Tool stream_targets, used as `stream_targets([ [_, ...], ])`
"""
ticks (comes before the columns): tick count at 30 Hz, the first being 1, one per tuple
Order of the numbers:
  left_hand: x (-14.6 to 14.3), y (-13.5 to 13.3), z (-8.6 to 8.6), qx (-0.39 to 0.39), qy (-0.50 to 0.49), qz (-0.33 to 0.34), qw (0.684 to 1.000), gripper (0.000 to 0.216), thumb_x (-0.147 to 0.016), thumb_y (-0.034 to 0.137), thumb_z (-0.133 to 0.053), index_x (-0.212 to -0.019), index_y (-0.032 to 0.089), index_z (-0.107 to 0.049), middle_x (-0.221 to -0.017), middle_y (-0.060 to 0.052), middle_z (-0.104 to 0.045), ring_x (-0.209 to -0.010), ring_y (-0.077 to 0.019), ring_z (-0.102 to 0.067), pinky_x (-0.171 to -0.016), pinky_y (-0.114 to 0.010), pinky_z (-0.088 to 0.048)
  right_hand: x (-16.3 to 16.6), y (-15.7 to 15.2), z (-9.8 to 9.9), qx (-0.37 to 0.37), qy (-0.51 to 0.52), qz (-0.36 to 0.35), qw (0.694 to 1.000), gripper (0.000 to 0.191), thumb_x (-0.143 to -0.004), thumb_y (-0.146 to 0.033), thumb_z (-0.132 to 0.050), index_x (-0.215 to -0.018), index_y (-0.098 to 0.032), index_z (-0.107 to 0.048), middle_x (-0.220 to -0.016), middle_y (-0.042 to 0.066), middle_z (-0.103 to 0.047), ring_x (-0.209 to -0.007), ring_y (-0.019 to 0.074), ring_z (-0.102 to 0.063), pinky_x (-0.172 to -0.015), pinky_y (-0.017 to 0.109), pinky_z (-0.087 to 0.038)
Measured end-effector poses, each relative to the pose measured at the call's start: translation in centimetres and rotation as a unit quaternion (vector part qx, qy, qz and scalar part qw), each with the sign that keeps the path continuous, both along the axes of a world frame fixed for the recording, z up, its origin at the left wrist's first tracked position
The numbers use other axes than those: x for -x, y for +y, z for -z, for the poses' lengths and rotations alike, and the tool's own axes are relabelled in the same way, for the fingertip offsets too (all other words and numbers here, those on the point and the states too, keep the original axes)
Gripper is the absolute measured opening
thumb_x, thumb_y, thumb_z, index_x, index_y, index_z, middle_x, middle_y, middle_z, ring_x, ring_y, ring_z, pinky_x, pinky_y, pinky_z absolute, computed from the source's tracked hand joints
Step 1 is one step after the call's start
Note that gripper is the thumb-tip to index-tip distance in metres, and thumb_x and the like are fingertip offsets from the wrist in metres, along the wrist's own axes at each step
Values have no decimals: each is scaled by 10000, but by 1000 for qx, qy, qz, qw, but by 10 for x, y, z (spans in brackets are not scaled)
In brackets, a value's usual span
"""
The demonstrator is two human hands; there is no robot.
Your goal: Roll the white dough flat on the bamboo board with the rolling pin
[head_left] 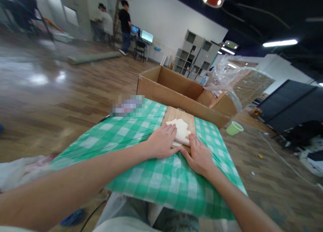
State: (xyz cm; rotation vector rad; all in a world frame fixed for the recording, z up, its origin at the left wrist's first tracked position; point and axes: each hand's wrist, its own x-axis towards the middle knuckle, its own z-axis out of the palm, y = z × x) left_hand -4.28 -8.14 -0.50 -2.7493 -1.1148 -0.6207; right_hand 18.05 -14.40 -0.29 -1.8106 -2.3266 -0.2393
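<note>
A flat white piece of dough [182,129] lies on a wooden board [189,119] set on a table covered by a green and white checked cloth [151,178]. My left hand [163,141] lies flat on the near left part of the dough, fingers stretched forward and together. My right hand [199,154] rests at the dough's near right edge, fingers flat and pressed against it. Neither hand lifts anything.
An open cardboard box [176,90] stands just behind the table, with clear plastic wrap [227,77] beside it. A green cup [234,128] sits on the floor at the right. Two people [116,22] stand at desks far back left. Grey shelves [194,53] line the far wall.
</note>
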Motion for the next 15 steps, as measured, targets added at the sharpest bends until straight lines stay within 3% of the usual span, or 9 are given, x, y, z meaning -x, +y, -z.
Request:
stream_targets([
  [6,11,-23,10,-13,1,16,1000,955,-938,692,-514,-1563,-27,-442,-1640,-277,-436,-1558,-410,-377,-1292,-490,-229,-1,-24,3,-7,-1,-49,999,834,-1051,-669,-393,-1588,-32,-428,-1679,241,-389,-1570,348,-362,-1252,516,-371],
  [10,6,-14,4,6,-6,6,1000,963,-983,726,-415,-1549,-52,-451,-1624,-295,-448,-1556,-397,-387,-1294,-478,-227,-8,-3,-2,16,12,-43,999,823,-1087,-635,-283,-1589,3,-419,-1655,256,-418,-1559,335,-388,-1257,507,-365],
  [15,-5,19,-10,57,9,12,998,933,-1020,743,-298,-1545,-9,-472,-1641,-262,-440,-1554,-349,-405,-1279,-449,-260,-21,37,-7,45,16,-32,998,798,-1109,-587,-149,-1605,-25,-422,-1647,220,-449,-1583,328,-342,-1276,511,-323],
])
